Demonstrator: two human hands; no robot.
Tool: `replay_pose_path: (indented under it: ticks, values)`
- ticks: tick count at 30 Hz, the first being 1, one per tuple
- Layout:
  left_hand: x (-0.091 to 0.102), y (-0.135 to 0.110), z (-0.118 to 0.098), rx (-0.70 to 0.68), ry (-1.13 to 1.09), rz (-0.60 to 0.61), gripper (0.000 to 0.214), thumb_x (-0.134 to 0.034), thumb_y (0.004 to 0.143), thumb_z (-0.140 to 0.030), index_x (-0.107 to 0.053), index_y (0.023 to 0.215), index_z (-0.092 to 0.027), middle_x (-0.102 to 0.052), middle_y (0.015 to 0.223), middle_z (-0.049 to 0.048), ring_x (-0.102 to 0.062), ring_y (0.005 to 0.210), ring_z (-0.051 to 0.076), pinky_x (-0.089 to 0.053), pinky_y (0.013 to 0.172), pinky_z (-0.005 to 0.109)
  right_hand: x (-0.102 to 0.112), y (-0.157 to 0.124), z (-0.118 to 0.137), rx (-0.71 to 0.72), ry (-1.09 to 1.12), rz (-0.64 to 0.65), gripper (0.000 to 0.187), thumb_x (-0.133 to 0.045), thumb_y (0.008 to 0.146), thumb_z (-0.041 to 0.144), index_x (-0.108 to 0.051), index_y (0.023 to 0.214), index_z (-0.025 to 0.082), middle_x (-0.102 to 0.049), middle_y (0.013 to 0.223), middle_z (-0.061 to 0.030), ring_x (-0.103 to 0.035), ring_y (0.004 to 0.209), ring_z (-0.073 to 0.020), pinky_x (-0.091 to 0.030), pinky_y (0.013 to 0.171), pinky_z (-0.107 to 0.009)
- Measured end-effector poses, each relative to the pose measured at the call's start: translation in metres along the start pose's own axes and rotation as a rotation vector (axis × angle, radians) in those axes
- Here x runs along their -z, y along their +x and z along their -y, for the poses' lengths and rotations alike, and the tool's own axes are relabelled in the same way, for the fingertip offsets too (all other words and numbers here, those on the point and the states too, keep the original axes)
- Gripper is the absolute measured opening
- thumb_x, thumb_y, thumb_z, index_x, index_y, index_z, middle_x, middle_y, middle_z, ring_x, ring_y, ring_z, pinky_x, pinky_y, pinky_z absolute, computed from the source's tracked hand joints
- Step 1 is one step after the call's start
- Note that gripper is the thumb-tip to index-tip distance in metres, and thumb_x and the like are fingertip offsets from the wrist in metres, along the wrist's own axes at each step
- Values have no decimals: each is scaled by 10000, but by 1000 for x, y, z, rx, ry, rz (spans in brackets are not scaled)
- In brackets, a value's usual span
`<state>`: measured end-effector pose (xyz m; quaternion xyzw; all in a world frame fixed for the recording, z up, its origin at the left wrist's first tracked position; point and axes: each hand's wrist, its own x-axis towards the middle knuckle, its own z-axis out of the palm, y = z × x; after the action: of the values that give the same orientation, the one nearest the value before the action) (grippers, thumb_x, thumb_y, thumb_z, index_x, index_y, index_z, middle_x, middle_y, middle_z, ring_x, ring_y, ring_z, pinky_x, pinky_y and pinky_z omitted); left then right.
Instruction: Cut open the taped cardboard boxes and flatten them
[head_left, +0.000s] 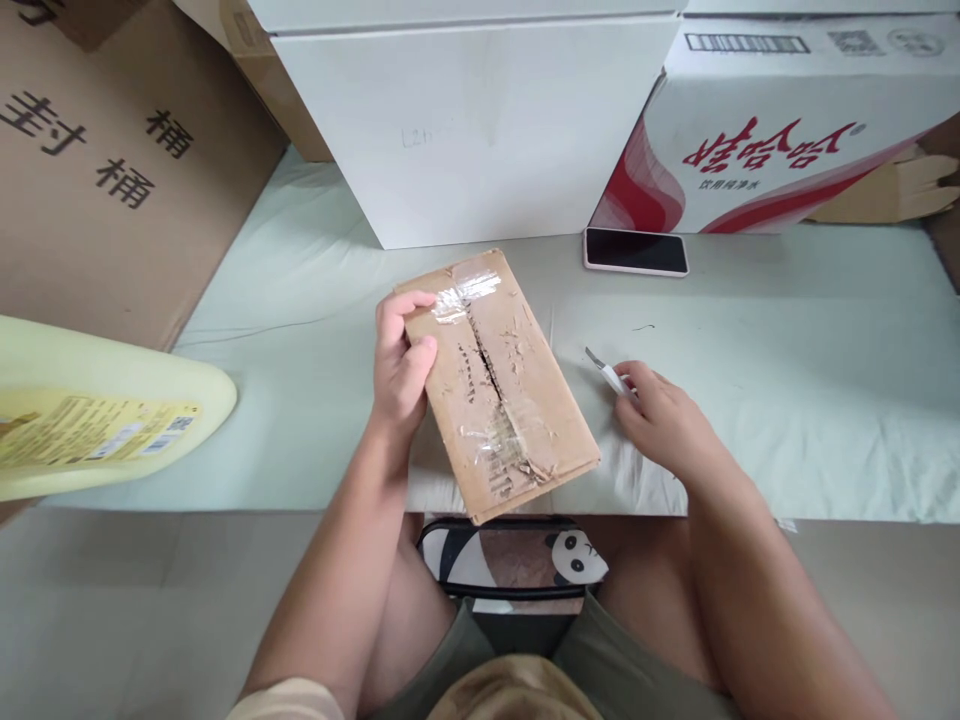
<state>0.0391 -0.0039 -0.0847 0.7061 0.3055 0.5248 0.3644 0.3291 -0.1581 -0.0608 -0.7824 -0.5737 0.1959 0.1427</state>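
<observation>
So the left hand [403,358] has a grip on a scuffed brown rectangular cardboard box [529,365], angled over the near edge of a pale green cloth-covered surface [765,400]. The right hand [666,418]'s wrapped around a slim white-handled knife [616,380], metal blade out, just beside the box.

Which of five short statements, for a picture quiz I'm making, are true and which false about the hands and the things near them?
1. The left hand holds the small cardboard box. True.
2. The right hand is empty. False: it holds a knife with a white handle.
3. The phone lies with its dark screen facing up. True.
4. The knife's blade touches the small cardboard box. False: a gap shows between them.
5. Clear tape shows on the small cardboard box. True.
</observation>
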Motion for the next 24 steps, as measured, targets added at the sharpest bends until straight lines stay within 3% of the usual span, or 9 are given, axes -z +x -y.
replay_pose_path:
  ticks: [3, 6, 8, 10, 12, 14, 16, 21, 24]
  values:
    - [-2, 0, 0, 10, -3, -16, 387, -577, 977, -567, -601, 1291, -343, -585, 1246, 76, -566, 1209, 312, -514, 1062, 513, 2, 1, 10, 29, 274, -4, 314, -481, 971, 277, -583, 1265, 233, -730, 898, -44, -657, 685, -189, -505, 630, -328]
    - [-3, 1, 0, 6, 12, -14, 358, -570, 979, -513, -606, 1289, -337, -587, 1227, 80, -566, 1192, 309, -518, 1046, 514, 3, 4, 23, 125, 661, -65, 327, -501, 1026, 361, -460, 1342, 286, -717, 965, 1, -576, 501, -96, -454, 494, -257]
    - [-2, 2, 0, -4, 32, -3, 344, -573, 971, -479, -612, 1279, -330, -594, 1214, 83, -570, 1170, 309, -525, 1025, 512, 9, 8, 33, 207, 879, -135, 235, -508, 1048, 427, -462, 1241, 301, -709, 999, 12, -497, 419, -57, -376, 407, -224]
    - [-1, 3, 0, -16, 51, 12, 338, -568, 969, -466, -612, 1275, -329, -602, 1208, 85, -575, 1148, 308, -530, 1007, 511, 22, 11, 44, 268, 984, -191, 185, -519, 1039, 460, -501, 1103, 288, -710, 1000, 0, -515, 426, -68, -372, 384, -233]
    - [0, 4, -1, -27, 60, 28, 346, -559, 981, -494, -611, 1281, -329, -604, 1205, 87, -579, 1138, 306, -526, 1003, 512, 39, 12, 57, 344, 1009, -216, 210, -498, 1010, 487, -542, 1087, 296, -724, 1020, -34, -631, 535, -139, -502, 457, -308]
    - [-1, 4, -2, -53, 59, 55, 376, -554, 993, -560, -612, 1282, -327, -604, 1200, 89, -579, 1140, 307, -513, 1012, 516, 55, 10, 68, 429, 1001, -207, 293, -474, 966, 491, -560, 1208, 350, -744, 1089, -58, -734, 734, -234, -618, 628, -436]
    - [-3, 4, -5, -92, 49, 91, 408, -559, 991, -621, -615, 1270, -327, -604, 1189, 88, -579, 1138, 308, -502, 1019, 517, 66, 5, 75, 465, 976, -217, 451, -453, 929, 476, -510, 1373, 425, -748, 1186, -65, -764, 931, -297, -638, 777, -527]
    - [-12, 2, -14, -132, 23, 149, 402, -546, 1000, -643, -598, 1245, -330, -588, 1155, 79, -582, 1097, 297, -511, 993, 506, 65, -4, 75, 578, 938, -131, 645, -380, 914, 537, -303, 1553, 586, -572, 1577, 14, -756, 1125, -275, -644, 722, -453]
    - [-16, -1, -17, -109, 6, 177, 400, -529, 1006, -645, -584, 1244, -328, -580, 1151, 80, -577, 1088, 297, -514, 986, 509, 58, -3, 75, 635, 939, -58, 668, -420, 925, 645, -253, 1569, 589, -443, 1699, 31, -723, 1242, -281, -631, 647, -393]
